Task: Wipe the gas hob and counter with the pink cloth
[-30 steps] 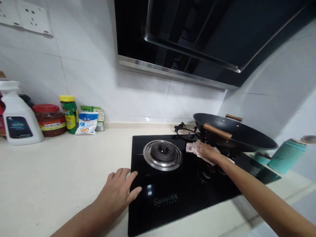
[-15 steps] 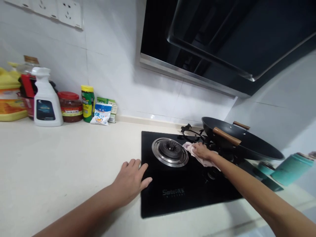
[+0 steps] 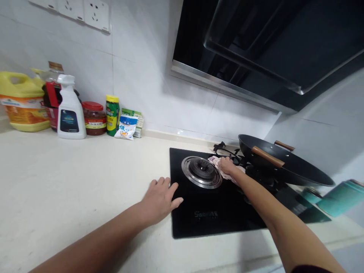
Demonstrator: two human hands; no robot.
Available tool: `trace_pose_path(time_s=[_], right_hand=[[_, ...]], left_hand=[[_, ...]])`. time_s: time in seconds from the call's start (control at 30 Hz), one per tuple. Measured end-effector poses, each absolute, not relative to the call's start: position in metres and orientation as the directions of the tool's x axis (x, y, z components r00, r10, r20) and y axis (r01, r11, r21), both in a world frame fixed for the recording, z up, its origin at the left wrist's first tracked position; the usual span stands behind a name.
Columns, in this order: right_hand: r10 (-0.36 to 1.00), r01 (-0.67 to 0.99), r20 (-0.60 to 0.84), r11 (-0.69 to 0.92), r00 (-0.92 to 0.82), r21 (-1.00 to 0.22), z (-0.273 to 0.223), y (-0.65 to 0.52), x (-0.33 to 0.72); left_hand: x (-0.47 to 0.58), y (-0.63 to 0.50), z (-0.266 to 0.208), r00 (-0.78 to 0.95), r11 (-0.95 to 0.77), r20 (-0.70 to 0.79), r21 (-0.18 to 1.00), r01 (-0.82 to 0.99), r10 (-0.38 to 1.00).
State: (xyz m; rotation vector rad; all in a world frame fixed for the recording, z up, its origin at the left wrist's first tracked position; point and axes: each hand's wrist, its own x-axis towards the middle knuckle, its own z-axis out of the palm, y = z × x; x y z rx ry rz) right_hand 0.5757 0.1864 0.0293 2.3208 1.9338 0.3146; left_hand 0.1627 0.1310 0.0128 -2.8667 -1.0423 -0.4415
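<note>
My right hand is closed over a pale pink cloth, which lies on the black glass gas hob just right of the round burner. Part of the cloth is hidden under the hand and forearm. At the hob's left edge my left hand rests with its fingers spread, thumb and fingertips over the glass and the palm over the pale countertop. A black pan support lies behind the cloth, near the wall.
On the right side of the hob sits a large wok with wooden handles. A dark range hood hangs above. Turquoise containers stand far right. Along the wall at left are a spray bottle, yellow jug, jar and packets.
My right hand has pushed the cloth slightly further back on the hob, towards the pan support. The left hand stays at the hob's edge. The whole view has shifted a little.
</note>
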Motion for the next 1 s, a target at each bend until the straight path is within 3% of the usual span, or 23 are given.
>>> trace_pose_path(time_s=[0.13,0.43,0.6,0.73,0.83,1.0], right_hand=[[0.953,0.905,0.115,-0.303,0.281,0.298,0.030,0.166,0.553],[0.928,0.927,0.290,-0.303,0.234,0.223,0.018,0.085,0.471],[0.934,0.967,0.342,-0.175,0.104,0.184,0.018,0.053,0.393],[0.919,0.994,0.380,0.103,-0.104,0.022,0.022,0.042,0.316],[0.894,0.972,0.389,0.234,-0.221,0.016,0.026,0.034,0.281],[0.897,0.976,0.396,0.219,-0.196,-0.011,0.034,0.030,0.302]], left_hand=[[0.163,0.130,0.016,0.729,-0.764,0.258,0.061,0.643,0.634],[0.159,0.137,0.023,0.730,-0.767,0.245,0.127,0.628,0.638],[0.154,0.151,0.026,0.713,-0.754,0.251,0.275,0.597,0.655],[0.151,0.161,0.024,0.697,-0.754,0.298,0.356,0.553,0.652],[0.148,0.165,0.028,0.685,-0.733,0.300,0.443,0.516,0.664],[0.142,0.169,0.033,0.697,-0.742,0.314,0.475,0.473,0.645]])
